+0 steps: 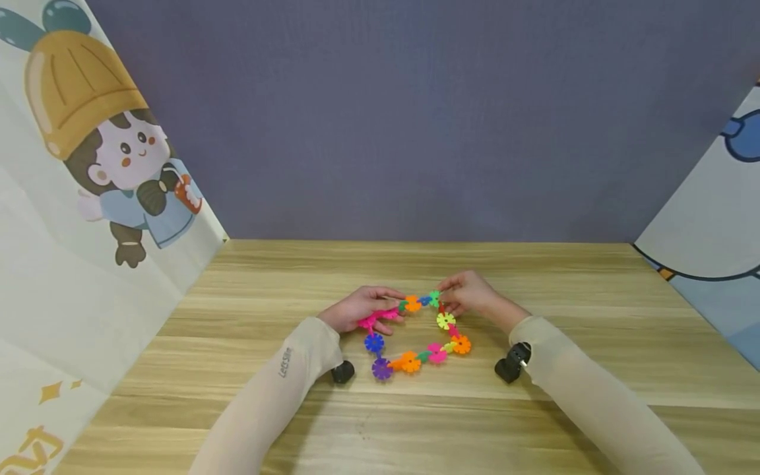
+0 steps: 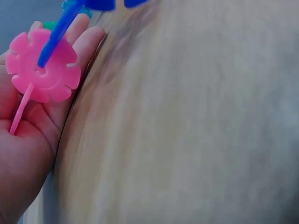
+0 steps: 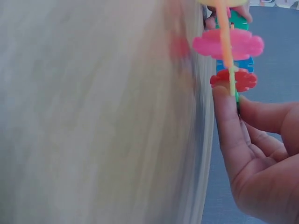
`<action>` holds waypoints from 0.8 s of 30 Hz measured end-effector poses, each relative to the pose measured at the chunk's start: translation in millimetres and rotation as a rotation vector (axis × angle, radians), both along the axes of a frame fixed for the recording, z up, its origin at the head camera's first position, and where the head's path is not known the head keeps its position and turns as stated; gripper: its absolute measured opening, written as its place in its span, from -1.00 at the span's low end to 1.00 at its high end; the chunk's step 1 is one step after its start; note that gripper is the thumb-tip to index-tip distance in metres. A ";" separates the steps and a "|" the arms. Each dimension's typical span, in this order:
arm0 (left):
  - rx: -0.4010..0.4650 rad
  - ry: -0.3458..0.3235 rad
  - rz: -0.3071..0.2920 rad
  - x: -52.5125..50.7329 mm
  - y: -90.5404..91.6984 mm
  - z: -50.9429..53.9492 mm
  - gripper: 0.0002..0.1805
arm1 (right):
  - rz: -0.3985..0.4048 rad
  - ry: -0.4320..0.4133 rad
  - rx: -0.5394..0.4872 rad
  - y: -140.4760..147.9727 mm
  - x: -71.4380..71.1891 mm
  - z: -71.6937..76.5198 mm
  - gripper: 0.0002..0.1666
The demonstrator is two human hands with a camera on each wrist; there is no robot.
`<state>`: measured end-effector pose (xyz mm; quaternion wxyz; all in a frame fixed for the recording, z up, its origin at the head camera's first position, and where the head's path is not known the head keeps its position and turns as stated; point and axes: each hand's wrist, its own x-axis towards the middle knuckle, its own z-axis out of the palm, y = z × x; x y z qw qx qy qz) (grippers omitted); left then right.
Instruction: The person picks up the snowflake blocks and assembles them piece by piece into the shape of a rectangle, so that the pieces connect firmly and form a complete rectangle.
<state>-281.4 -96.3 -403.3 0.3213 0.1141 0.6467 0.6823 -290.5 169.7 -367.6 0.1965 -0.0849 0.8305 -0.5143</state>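
A ring of interlocking plastic snowflake discs (image 1: pixel 410 361) in several bright colours spans between both hands above the wooden table. My left hand (image 1: pixel 363 307) holds its left side by the pink discs (image 2: pixel 44 65), thumb above and fingers beneath. Just past them come a blue disc (image 1: pixel 374 342) and a purple disc (image 1: pixel 382 369). At the far right corner my right hand (image 1: pixel 469 293) pinches a green disc (image 1: pixel 435 298) between thumb and forefinger. Beside those fingertips, a red disc (image 3: pixel 240 80) shows in the right wrist view. Part of the pink section is hidden behind the left hand.
The wooden table (image 1: pixel 237 284) meets a grey-purple panel (image 1: pixel 380 132) at the back. Cartoon-printed sheets (image 1: pixel 130 158) stand at the left and right sides. Black wrist cameras (image 1: pixel 512 363) hang beneath both sleeves, close to the tabletop.
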 end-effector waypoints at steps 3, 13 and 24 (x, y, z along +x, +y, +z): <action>-0.002 0.004 -0.008 -1.1 1.2 1.2 -0.57 | -0.016 -0.001 0.002 -0.2 1.6 2.2 -0.60; -0.019 0.006 0.004 2.9 -1.0 -0.6 -0.56 | -0.028 -0.064 -0.049 -4.6 5.4 1.4 -0.58; -0.005 -0.014 0.038 1.6 -3.3 -3.4 -0.56 | 0.020 -0.154 -0.112 8.3 6.5 1.7 -0.46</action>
